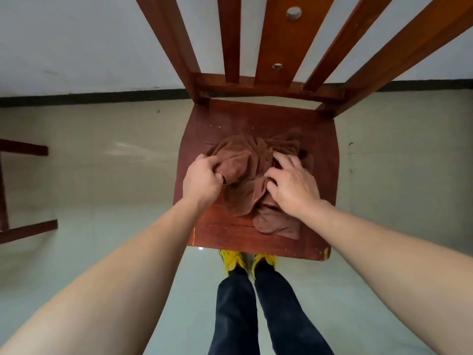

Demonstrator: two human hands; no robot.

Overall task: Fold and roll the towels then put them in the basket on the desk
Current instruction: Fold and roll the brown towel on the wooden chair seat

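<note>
Towels: brown towels [245, 172] lie in a crumpled heap on the middle of the chair seat [227, 119]. One loose flap hangs down toward the front edge, closer to the front right corner.
Left hand: the left hand [202, 180] is on the left side of the heap. Its fingers [204, 160] are curled tight round a bunch of cloth.
Right hand: the right hand [294, 185] sits on the right side of the heap. Its fingers [284, 160] are bent and spread, and the thumb looks like it is pinching a fold.
Which way: the heap is right under both hands and between them, so neither hand is closer. It has no clear long side, because it is all scrunched up. I think the cloth must be pulled apart and laid flat before any folding.
How far along: nothing is folded or rolled yet, as far as I can judge.
Hard to see: I cannot tell how many towels are in the heap. The hands cover parts of it.
Not in view: no basket and no bench show here.
Around: the chair back [281, 47] stands at the far edge. Yellow shoes [233, 260] stand on the floor [102, 175] just under the front edge. A wooden frame [23, 190] is cut off at the left.
</note>
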